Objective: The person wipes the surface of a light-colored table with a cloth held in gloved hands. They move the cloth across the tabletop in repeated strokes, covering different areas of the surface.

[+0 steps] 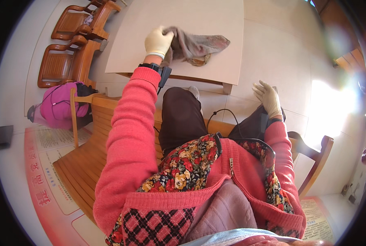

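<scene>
My left hand [158, 42], in a pale cream glove, is closed on one end of a rumpled grey-brown cloth [196, 45]. The cloth lies on the near part of a pale tabletop [129, 30], its far end stretching right and showing pinkish patches. Beneath its near edge, a brownish patterned thing [199, 61] peeks out; its kind is hidden. My right hand [268, 97], gloved alike, is by my right knee with the fingers stretched out and nothing in it.
I sit on a slatted wooden bench [82, 164]. Wooden armchairs [58, 67] stand left of the table, near a purple bag or garment [64, 102]. A thin black cable [222, 110] loops between my knees. Bright sunlight falls on the right-hand floor.
</scene>
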Action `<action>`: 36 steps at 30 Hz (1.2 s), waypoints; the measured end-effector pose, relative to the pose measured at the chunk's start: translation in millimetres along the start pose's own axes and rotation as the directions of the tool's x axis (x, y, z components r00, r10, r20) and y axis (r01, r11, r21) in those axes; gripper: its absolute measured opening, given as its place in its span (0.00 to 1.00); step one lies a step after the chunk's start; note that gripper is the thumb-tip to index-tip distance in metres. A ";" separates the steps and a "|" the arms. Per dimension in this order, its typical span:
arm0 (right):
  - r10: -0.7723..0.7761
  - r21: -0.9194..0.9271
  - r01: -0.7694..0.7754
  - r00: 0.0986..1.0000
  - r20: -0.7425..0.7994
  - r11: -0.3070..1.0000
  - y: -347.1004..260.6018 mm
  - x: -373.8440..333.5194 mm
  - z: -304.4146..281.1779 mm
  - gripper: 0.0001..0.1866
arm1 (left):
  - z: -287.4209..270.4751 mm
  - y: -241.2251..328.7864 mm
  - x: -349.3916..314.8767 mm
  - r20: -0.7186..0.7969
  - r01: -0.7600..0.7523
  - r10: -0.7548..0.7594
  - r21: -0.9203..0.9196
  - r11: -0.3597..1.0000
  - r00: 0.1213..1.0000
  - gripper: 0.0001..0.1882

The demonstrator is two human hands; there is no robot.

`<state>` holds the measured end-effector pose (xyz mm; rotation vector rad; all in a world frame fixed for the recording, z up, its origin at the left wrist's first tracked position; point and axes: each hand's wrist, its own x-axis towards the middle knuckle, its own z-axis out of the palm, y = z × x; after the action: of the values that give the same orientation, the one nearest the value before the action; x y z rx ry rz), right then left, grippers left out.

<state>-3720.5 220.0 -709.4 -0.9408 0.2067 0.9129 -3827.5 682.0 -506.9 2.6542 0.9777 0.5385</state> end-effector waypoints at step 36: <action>0.009 -0.068 -0.011 0.999 -0.033 0.998 -5.9 -1.8 9.7 0.31 | 88.1 -48.0 -55.6 0.225 0.325 -0.417 0.356 0.876 0.881 0.52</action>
<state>-3719.3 224.8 -699.1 -1.0194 0.2096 0.9192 -3856.3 670.5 -617.3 2.5817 1.5317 -0.1098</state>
